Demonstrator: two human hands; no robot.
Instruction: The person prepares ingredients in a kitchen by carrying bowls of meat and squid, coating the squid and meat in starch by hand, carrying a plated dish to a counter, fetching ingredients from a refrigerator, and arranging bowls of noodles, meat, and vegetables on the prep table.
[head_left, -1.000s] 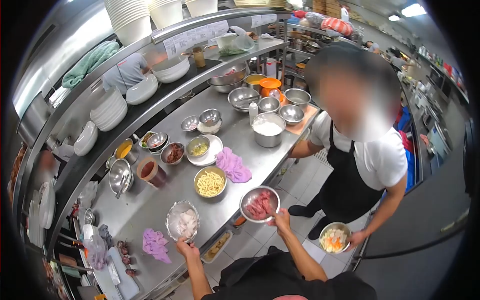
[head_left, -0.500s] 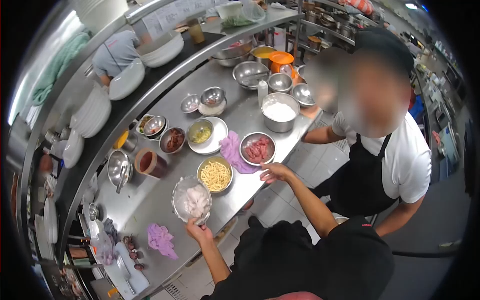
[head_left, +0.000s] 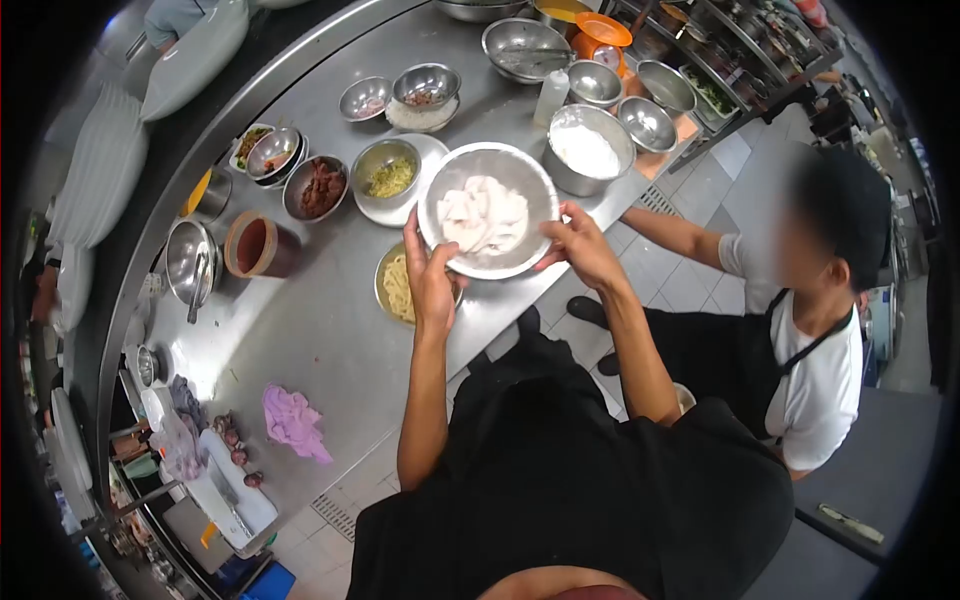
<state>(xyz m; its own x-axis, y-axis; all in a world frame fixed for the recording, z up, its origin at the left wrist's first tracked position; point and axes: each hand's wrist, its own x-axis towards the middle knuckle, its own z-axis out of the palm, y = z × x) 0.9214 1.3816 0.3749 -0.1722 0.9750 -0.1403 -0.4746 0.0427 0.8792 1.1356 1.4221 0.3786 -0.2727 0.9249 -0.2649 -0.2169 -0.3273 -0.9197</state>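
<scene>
Head view: I see a round silver metal bowl (head_left: 495,161) of pale white pieces (head_left: 487,218) above the grey steel counter (head_left: 330,335), upper centre of frame. The left hand (head_left: 433,287), forearm upright, curls its fingers round the left rim; the right hand (head_left: 588,252), slanting inward, grips the right.

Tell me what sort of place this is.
Probably a restaurant kitchen: there's a steel counter crowded with metal bowls, stacked white dishes, and a co-worker in a black apron.

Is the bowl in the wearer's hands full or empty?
Partly full: pale pieces lie in the bowl, with bare metal showing around them below the rim.
</scene>
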